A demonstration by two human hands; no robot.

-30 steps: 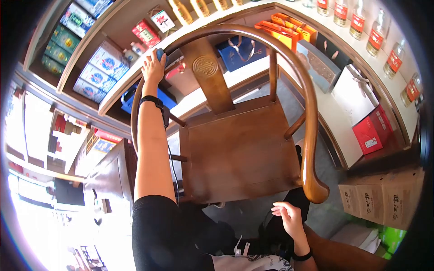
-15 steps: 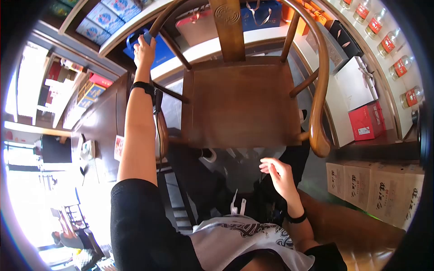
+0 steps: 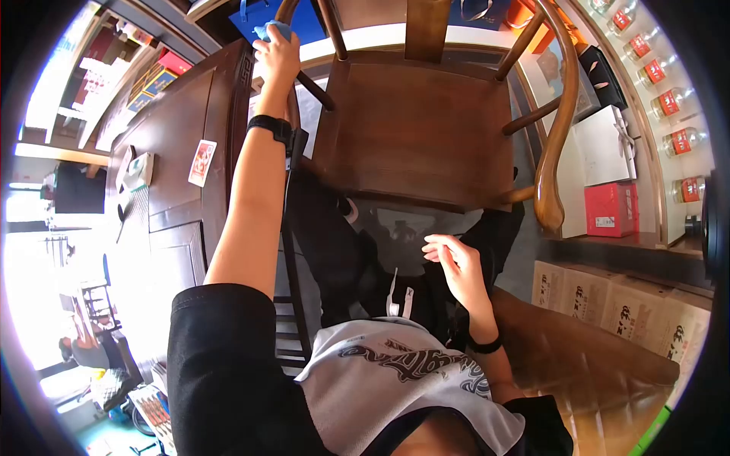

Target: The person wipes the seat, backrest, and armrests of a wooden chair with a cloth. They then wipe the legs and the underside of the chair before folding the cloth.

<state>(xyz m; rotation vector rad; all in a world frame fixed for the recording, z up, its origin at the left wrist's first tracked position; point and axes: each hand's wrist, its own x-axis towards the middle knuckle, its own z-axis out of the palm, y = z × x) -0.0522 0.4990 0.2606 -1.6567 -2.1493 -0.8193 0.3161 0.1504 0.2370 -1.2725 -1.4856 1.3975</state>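
Note:
A brown wooden armchair [image 3: 426, 133] with a curved rail stands in front of me, its seat facing up. My left hand [image 3: 279, 59] is stretched out to the chair's left arm rail, fingers closed on a blue cloth [image 3: 271, 32] pressed against the rail. Part of the rail lies hidden under the cloth and hand. Over my lap hovers my right hand [image 3: 458, 266], its fingers loosely bent and apart, holding nothing. It is below the front edge of the seat and does not touch the chair.
To the left is a dark wooden table [image 3: 182, 163] with a red-and-white card [image 3: 201, 163] on it. Shelves at right hold glass bottles [image 3: 669, 102], a white box [image 3: 603, 144] and a red box [image 3: 610, 209]. Cardboard cartons [image 3: 589, 300] stand below, beside a brown seat surface [image 3: 578, 372].
My view has shifted, showing more of the left table and less of the chair's back. My left hand with the blue cloth has moved slightly nearer along the arm rail. The right hand stays free.

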